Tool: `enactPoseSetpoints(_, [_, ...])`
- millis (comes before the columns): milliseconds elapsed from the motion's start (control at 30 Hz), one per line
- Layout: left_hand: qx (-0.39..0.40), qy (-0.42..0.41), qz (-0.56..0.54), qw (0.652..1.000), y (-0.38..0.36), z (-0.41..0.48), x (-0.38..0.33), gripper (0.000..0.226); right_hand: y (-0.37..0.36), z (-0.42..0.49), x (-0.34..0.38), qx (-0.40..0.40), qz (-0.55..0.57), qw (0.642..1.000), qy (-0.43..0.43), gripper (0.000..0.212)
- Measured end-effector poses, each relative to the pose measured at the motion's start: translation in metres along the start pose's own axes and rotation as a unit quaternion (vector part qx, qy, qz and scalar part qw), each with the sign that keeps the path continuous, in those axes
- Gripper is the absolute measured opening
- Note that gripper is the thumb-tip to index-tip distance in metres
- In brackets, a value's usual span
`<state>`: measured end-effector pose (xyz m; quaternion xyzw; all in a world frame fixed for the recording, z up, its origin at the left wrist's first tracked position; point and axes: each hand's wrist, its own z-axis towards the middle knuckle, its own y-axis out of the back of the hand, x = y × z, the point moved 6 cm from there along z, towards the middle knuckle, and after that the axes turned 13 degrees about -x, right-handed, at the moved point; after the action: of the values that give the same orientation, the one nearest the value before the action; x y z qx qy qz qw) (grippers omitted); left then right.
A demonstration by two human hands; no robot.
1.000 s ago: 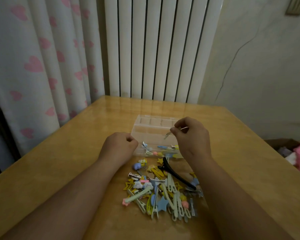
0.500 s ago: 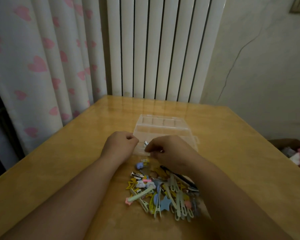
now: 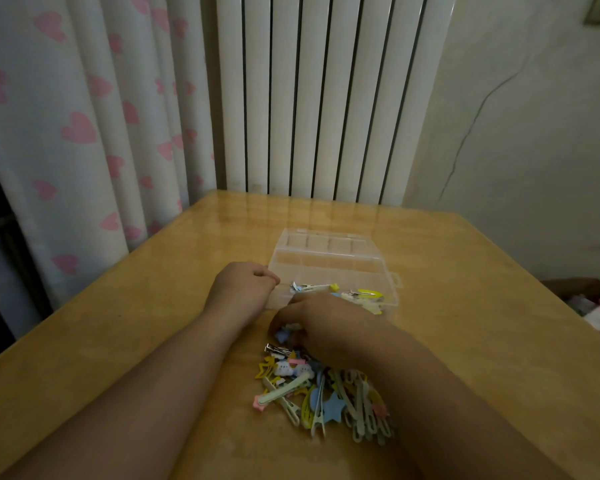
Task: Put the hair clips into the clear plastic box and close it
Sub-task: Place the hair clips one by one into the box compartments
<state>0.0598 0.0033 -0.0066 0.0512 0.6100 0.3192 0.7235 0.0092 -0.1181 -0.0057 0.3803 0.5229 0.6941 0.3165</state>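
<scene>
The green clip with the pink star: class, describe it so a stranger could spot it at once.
On the wooden table, nearer than the clear box, lies a pile of hair clips. On the pile's left edge lies a long pale green clip. It alone carries a pink star at its near left tip.

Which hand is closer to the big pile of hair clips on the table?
The right hand. It reaches down onto the far end of the pile of hair clips. The left hand sits curled farther off, at the near left corner of the clear plastic box.
</scene>
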Motion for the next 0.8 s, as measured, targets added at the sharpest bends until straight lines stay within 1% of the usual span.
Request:
enactPoseSetpoints(133, [-0.001, -0.009, 0.007, 1.000, -0.001, 0.001, -0.001, 0.018, 0.004, -0.001, 0.001, 0.000, 0.001, 1.000, -0.014, 0.028])
enactPoseSetpoints(267, [0.002, -0.016, 0.016, 1.000, 0.000, 0.001, -0.002, 0.018, 0.010, -0.004, -0.005, -0.017, 0.072, 0.996, -0.050, 0.019])
enactPoseSetpoints(333, [0.000, -0.018, 0.017, 1.000, 0.000, 0.000, -0.001, 0.018, 0.013, -0.007, -0.007, -0.020, 0.099, 0.992, -0.070, 0.021])
enactPoseSetpoints(400, [-0.002, -0.018, 0.015, 1.000, 0.001, 0.000, -0.001, 0.018, 0.017, -0.010, -0.008, -0.035, 0.103, 0.991, -0.075, 0.022])
enactPoseSetpoints(533, [0.000, -0.018, 0.014, 1.000, 0.001, 0.000, -0.002, 0.018, 0.033, -0.011, -0.015, -0.106, 0.143, 0.980, -0.094, 0.017])
enactPoseSetpoints(633, [0.000, -0.019, 0.017, 1.000, 0.000, 0.000, -0.003, 0.019, 0.048, -0.013, -0.026, -0.177, 0.180, 0.959, -0.128, 0.016])
enactPoseSetpoints(733, [-0.004, -0.021, 0.028, 0.999, 0.001, -0.001, -0.004, 0.021, 0.062, -0.016, -0.038, -0.295, 0.203, 0.918, -0.171, 0.017])
enactPoseSetpoints(800, [-0.008, -0.025, 0.036, 0.999, 0.001, -0.001, -0.004, 0.021, 0.067, -0.019, -0.046, -0.357, 0.215, 0.887, -0.197, 0.019])
